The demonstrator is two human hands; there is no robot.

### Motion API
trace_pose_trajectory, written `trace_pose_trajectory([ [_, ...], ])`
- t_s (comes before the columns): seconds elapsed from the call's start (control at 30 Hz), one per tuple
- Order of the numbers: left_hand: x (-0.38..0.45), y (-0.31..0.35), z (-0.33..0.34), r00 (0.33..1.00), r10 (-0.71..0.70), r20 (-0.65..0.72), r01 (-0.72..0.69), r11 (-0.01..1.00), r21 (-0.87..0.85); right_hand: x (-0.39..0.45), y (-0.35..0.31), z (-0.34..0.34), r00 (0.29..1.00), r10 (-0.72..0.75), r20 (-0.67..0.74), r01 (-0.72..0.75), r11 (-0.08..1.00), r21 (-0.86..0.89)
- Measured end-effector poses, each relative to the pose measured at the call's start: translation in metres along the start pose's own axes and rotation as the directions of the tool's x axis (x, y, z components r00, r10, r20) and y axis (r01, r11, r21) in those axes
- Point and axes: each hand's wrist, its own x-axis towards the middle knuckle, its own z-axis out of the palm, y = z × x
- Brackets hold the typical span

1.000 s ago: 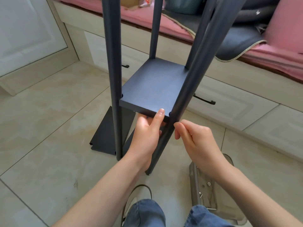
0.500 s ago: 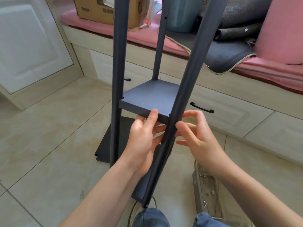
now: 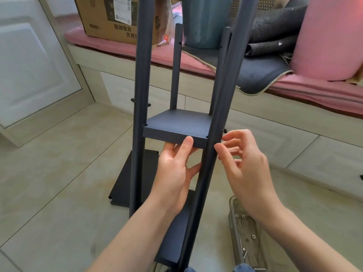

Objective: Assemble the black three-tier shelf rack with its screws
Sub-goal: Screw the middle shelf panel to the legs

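4 dark poles rise from the tiled floor (image 3: 49, 173) to form the frame of the rack, and 1 shelf panel (image 3: 176, 125) sits level between them partway up, its corners notched against the tubes. The near-left pole (image 3: 140, 107) stands almost straight, the near-right pole (image 3: 214, 138) leans across the middle of the view, and the 2 far poles end at open tops in front of the bench. The left hand (image 3: 174, 173) reaches up from below, its thumb laid flat against the front edge of the shelf panel and its other fingers tucked under the panel, so it holds the panel by that front lip. The right hand (image 3: 247, 167) sits just to the right of the near-right pole with its fingers loosely spread and gently bent; its thumb tip is at the tube close to the panel's front-right corner, and whether anything small is pinched in those fingers cannot be told. A second panel (image 3: 125, 183) lies flat on the floor behind the near-left pole, and a third panel (image 3: 174, 240) lies low near the person's knees. On the floor at the right, a clear tray (image 3: 235, 218) holds several small screws (image 3: 253, 236). Beyond the rack runs a low bench with drawers (image 3: 121, 91), topped by a pink cushion (image 3: 196, 61), a cardboard box (image 3: 110, 18), a dark blanket (image 3: 261, 75) and a pink pillow (image 3: 330, 36).
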Motion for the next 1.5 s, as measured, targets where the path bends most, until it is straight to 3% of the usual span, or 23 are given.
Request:
trace_pose_trajectory([
  [0.23,0.004,-0.006,0.009,0.998,0.056,0.019,-0.051,0.976,-0.212,0.002,-0.002,-0.002,0.998,-0.061,-0.034,0.061,0.998,-0.002],
  [0.63,0.005,-0.013,0.013,0.995,0.104,0.014,-0.095,0.952,-0.29,0.002,-0.008,-0.007,0.998,-0.022,-0.057,0.023,1.0,0.015],
  [0.93,0.002,-0.015,0.013,0.994,0.102,0.036,-0.089,0.962,-0.256,-0.004,-0.007,-0.011,0.988,-0.141,-0.062,0.132,0.982,-0.132],
  [1.17,0.0,-0.016,0.012,0.994,0.088,0.063,-0.072,0.973,-0.218,0.0,-0.009,-0.019,0.98,0.196,0.034,-0.199,0.954,0.223],
  [1.33,-0.004,-0.019,0.009,0.987,0.132,0.09,-0.116,0.98,-0.16,0.006,-0.003,-0.024,0.852,0.439,0.286,-0.524,0.732,0.436],
  [1.5,-0.006,-0.018,0.006,0.988,0.126,0.092,-0.113,0.984,-0.135,0.008,0.006,-0.024,0.793,0.501,0.346,-0.609,0.641,0.468],
])
